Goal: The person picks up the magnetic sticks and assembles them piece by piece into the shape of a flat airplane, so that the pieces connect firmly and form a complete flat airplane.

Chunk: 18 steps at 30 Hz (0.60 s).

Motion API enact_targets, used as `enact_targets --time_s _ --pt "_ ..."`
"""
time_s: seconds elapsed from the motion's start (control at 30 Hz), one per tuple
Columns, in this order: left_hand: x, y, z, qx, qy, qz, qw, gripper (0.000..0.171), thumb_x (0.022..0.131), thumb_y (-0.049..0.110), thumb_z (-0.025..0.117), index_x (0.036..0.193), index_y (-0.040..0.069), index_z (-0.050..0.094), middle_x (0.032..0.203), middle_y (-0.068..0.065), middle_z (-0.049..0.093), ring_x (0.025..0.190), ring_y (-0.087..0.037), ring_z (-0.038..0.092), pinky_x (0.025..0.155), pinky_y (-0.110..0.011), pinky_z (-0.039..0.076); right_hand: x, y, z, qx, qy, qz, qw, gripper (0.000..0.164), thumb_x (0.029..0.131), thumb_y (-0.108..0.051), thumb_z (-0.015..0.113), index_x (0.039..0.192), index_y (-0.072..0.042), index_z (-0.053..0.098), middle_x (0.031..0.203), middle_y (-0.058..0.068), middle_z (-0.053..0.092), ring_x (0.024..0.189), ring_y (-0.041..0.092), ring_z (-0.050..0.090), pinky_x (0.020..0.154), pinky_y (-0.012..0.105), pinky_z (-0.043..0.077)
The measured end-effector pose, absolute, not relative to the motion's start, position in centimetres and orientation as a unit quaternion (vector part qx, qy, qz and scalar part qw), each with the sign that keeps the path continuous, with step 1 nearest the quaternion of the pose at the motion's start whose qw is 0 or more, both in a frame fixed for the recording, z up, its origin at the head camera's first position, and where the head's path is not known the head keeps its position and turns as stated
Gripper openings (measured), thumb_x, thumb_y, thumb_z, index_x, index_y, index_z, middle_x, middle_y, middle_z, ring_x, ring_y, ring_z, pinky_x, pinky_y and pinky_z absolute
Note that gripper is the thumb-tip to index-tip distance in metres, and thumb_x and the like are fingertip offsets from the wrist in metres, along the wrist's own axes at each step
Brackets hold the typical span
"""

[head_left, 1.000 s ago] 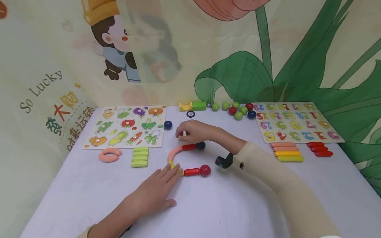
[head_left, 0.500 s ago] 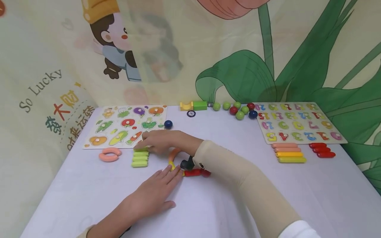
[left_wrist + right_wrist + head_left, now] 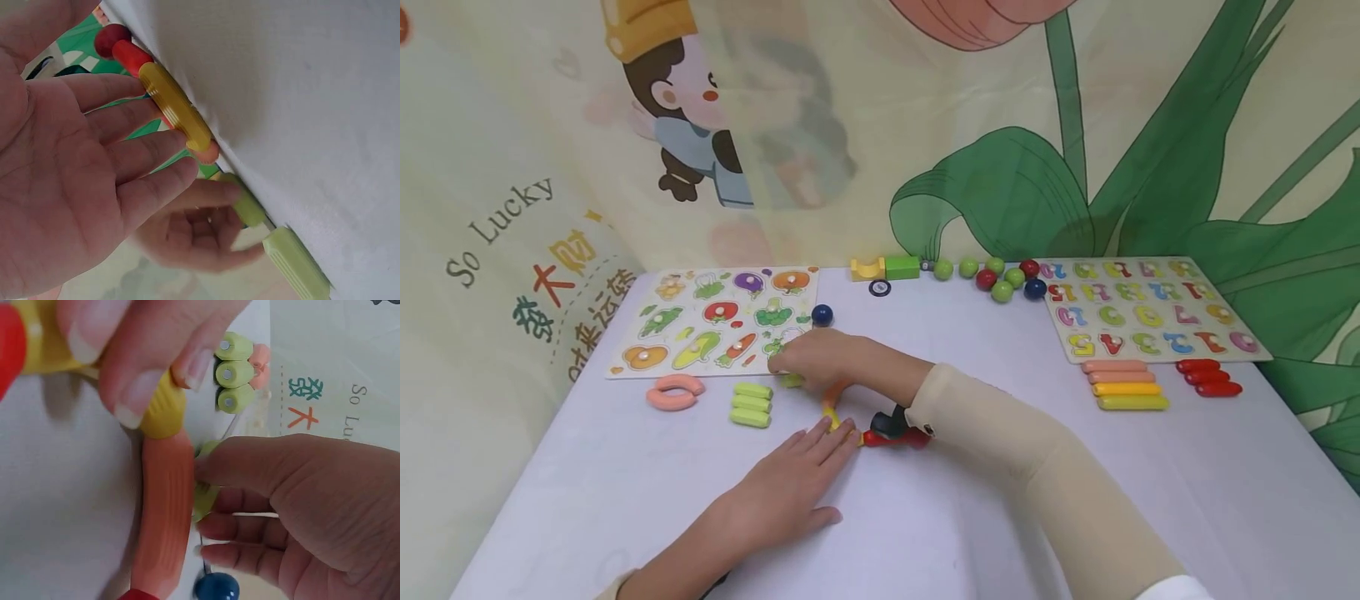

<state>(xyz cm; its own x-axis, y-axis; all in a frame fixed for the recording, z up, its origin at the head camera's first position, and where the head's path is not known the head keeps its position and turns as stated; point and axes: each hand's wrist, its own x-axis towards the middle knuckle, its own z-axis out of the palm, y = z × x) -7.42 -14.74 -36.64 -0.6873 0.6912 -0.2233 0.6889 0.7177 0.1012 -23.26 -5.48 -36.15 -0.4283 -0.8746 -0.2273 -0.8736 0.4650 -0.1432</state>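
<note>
My right hand [image 3: 820, 358] pinches a light green stick [image 3: 206, 503] between thumb and fingertips, just beside the curved orange piece [image 3: 165, 509]. My left hand [image 3: 797, 479] lies with straight fingers, its fingertips touching the curved yellow piece [image 3: 175, 106]. That yellow piece joins the orange one and a red stick [image 3: 132, 57], which ends in a dark red ball [image 3: 112, 40]. The right forearm covers the rest of this joined shape in the head view. Three more light green sticks [image 3: 751, 405] lie in a row to the left.
Two curved pink pieces [image 3: 674, 392] lie at the left. Behind are a vegetable puzzle board [image 3: 625, 333], a blue ball [image 3: 822, 315], several green balls [image 3: 1002, 291] and yellow and green blocks [image 3: 902, 267]. A number board [image 3: 1150, 333] and loose red sticks [image 3: 1219, 389] are at the right.
My right hand has gone left to the row of light green sticks, picked up the rearmost one and brought it back right toward the orange piece. The left hand has stayed in place.
</note>
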Motion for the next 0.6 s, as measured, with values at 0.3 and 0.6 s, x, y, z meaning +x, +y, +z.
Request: enact_targets --time_s 0.3,0.6 --pt "-7.8 -14.6 -36.5 0.355 0.922 -0.003 0.156 0.088 0.076 0.048 0.066 0.144 0.013 0.022 0.148 -0.005 0.020 0.134 -0.028 0.017 0.100 -0.046 0.029 -26.7 0.4 -35.3 -0.352 0.916 -0.083 0.173 0.025 0.078 -0.018 0.065 0.102 -0.018 0.059 0.089 -0.004 0.057 0.076 0.014 0.052 0.062 0.025 0.044" --pt "-7.7 -14.6 -36.7 0.352 0.923 0.008 0.157 0.087 0.076 0.047 0.066 0.144 0.013 0.023 0.148 -0.005 0.021 0.133 -0.028 0.018 0.099 -0.047 0.030 -28.8 8.3 -37.9 -0.139 0.853 -0.441 0.242 0.031 0.081 -0.018 0.060 0.111 -0.011 0.055 0.079 0.012 0.063 0.066 0.026 0.059 0.060 0.034 0.051"
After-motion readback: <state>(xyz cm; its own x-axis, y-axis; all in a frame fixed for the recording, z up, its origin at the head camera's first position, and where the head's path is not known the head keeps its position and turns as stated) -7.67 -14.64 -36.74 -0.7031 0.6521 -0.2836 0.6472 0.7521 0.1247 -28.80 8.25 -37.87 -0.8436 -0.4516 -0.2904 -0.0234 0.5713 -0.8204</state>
